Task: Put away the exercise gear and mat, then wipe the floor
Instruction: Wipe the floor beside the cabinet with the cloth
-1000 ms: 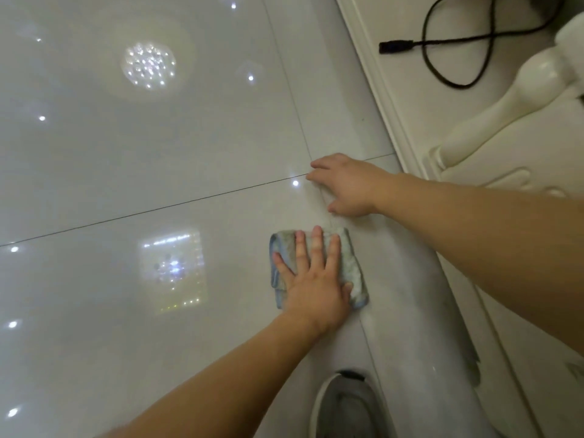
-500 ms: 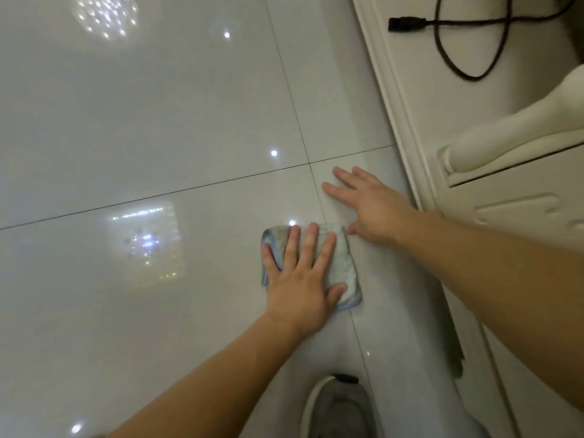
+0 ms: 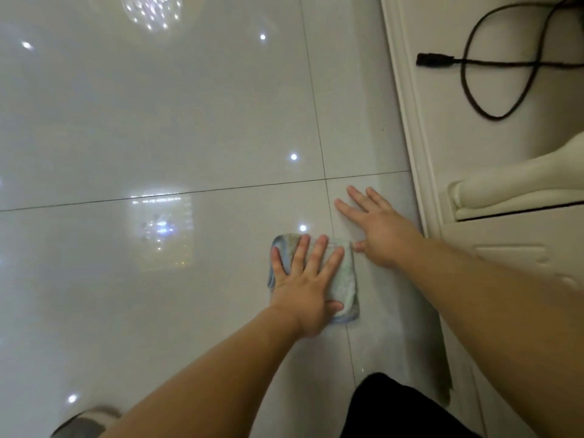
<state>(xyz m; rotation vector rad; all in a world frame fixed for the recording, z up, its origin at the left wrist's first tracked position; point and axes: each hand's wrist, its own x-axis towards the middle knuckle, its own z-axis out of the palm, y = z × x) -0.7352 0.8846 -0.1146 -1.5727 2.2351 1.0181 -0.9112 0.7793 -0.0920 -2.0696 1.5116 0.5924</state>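
A folded light-blue cloth point(image 3: 346, 279) lies flat on the glossy white tiled floor point(image 3: 158, 121). My left hand point(image 3: 305, 279) presses down on the cloth with straight, spread fingers and covers most of it. Just right of the cloth, my right hand point(image 3: 377, 229) rests flat on the bare tile with its fingers straight, its thumb tip close to the cloth's upper right corner. No exercise gear or mat is in view.
A white baseboard point(image 3: 410, 137) runs along the right. Beyond it stand a white cabinet point(image 3: 505, 263) with a carved leg point(image 3: 512, 181), and a black cable point(image 3: 474, 64) lies looped on the floor. A grey shoe point(image 3: 82, 423) shows at bottom left, dark clothing point(image 3: 398, 409) at bottom centre.
My right hand has drawn back toward the cloth and flattened on the tile. My left hand stays pressed on the cloth. The grey shoe now shows at bottom left instead of bottom centre.
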